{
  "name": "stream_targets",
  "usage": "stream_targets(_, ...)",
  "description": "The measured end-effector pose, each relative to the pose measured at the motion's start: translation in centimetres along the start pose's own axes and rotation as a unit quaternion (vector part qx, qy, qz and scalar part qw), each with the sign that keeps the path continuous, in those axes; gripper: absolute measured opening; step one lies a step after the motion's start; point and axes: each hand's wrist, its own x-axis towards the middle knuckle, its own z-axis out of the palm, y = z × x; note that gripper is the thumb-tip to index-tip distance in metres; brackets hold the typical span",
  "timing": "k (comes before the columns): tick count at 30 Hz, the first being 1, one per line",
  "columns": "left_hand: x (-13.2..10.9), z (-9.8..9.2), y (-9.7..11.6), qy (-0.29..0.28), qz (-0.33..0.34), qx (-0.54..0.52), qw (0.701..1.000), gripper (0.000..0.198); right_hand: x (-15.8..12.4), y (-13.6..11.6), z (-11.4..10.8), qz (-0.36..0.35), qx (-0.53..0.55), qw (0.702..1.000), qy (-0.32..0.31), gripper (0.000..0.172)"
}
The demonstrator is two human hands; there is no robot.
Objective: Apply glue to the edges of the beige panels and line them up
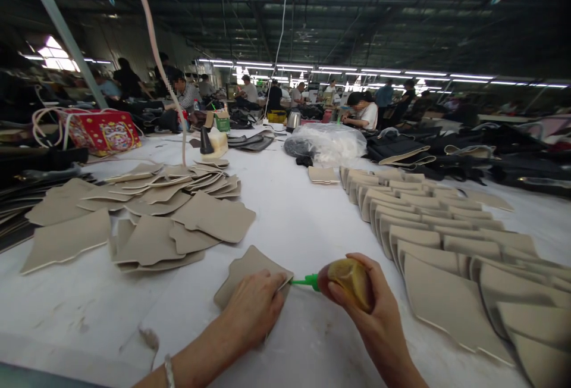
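My left hand lies palm down on a beige cut piece on the white table, fingers curled over the piece's right edge and pressing it flat. My right hand is wrapped round a yellowish squeeze bottle. The bottle's green nozzle points left and touches the piece's edge beside my left fingers.
A loose heap of beige pieces lies at the left. Overlapping rows of the same pieces run along the right. A clear plastic bag, a red patterned bag and dark material stacks sit farther back. Other people work at distant tables.
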Motion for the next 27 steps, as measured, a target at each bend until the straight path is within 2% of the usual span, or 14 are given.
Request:
stream_targets(7,-0.2,-0.4,0.0,-0.002,0.002,-0.001,1.0,0.039,0.5,1.2,-0.6,-0.009,-0.011,1.0,0.007,0.048)
stream_targets(12,-0.4,-0.2,0.0,-0.006,0.005,-0.005,1.0,0.04,0.3,1.1,-0.9,0.006,0.002,0.999,-0.039,0.046)
stream_targets(17,-0.5,-0.1,0.1,-0.009,0.003,0.005,1.0,0.04,0.7,1.5,-0.8,0.003,0.011,1.0,0.002,0.045)
stream_targets(23,-0.6,-0.2,0.0,-0.011,0.006,0.008,1.0,0.038,0.2,2.0,-0.9,0.017,0.019,0.999,-0.042,0.047)
stream_targets(27,-0.7,-0.3,0.0,-0.012,0.008,-0.004,1.0,0.041,0.0,1.9,-0.9,0.024,0.033,0.999,-0.026,0.045)
